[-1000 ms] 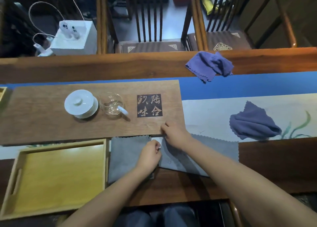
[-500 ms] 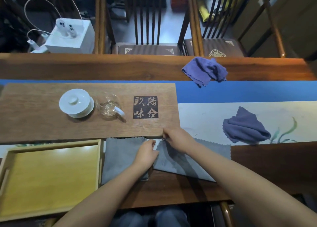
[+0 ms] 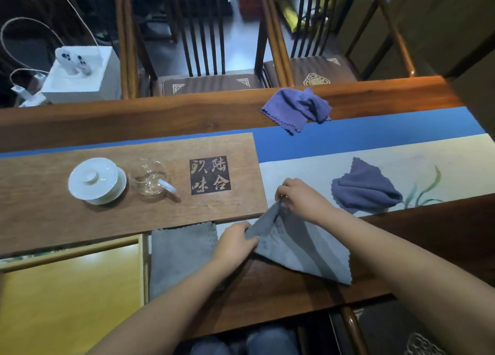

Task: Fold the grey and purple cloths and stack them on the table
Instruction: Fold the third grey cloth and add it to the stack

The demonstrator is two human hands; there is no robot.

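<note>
A grey cloth point(image 3: 302, 247) is partly lifted off the table near the front edge. My right hand point(image 3: 300, 198) pinches its far corner and holds it raised. My left hand point(image 3: 235, 240) grips the cloth's left edge. A second grey cloth point(image 3: 179, 255) lies flat just left of my left hand. One crumpled purple cloth point(image 3: 365, 187) rests on the painted runner to the right. Another purple cloth point(image 3: 297, 108) lies bunched at the far side of the table.
A wooden board point(image 3: 80, 215) carries a white lidded cup point(image 3: 95, 180) and a glass pitcher point(image 3: 150, 179). A yellow wooden tray point(image 3: 69, 293) sits at the front left. Chairs point(image 3: 203, 46) stand behind the table, and a white box point(image 3: 80, 73) with cables is at far left.
The grey cloth lay flat under both hands; now my right hand has lifted its far corner up and to the right, while my left hand grips its left edge.
</note>
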